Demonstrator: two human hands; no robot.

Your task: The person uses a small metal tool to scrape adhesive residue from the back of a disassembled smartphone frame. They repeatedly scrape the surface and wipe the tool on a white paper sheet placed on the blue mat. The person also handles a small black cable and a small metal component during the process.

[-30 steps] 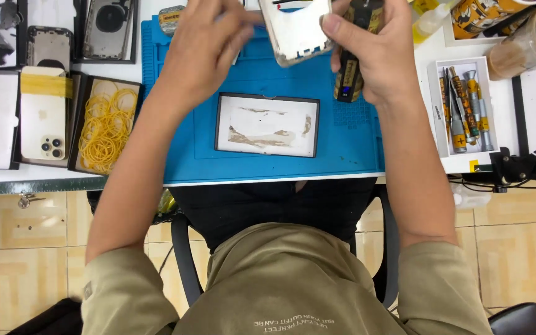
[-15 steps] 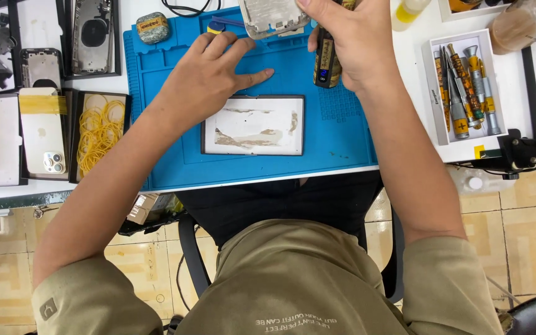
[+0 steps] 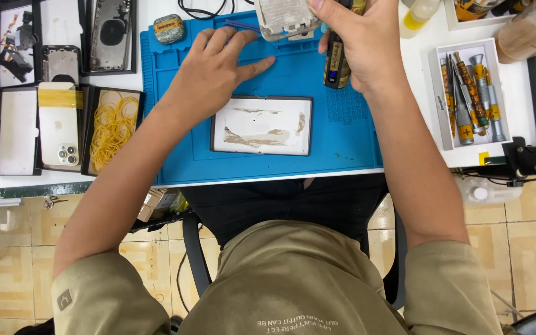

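My left hand [image 3: 215,71] lies flat on the blue work mat [image 3: 355,142], fingers spread and holding nothing; its fingertips point toward a pale phone housing [image 3: 283,17] at the mat's far edge. My right hand [image 3: 361,43] is closed around a dark pen-shaped electric screwdriver [image 3: 336,65] that points down at the mat, and its fingers also touch the housing's right side. A phone panel [image 3: 262,125] with a black rim and glue residue lies on the mat just below my left hand. A thin blue tool [image 3: 243,26] lies by the housing.
At the right, a white tray [image 3: 440,93] holds several screwdrivers. On the left, black trays hold yellow rubber bands [image 3: 113,127], a white phone [image 3: 57,124] and a phone housing [image 3: 111,34]. A small tin [image 3: 169,28], a bottle [image 3: 418,13] and a jar [image 3: 531,31] stand at the back.
My left hand has let go of the phone housing and come down flat onto the mat. My right hand keeps the screwdriver and housing at the far edge.
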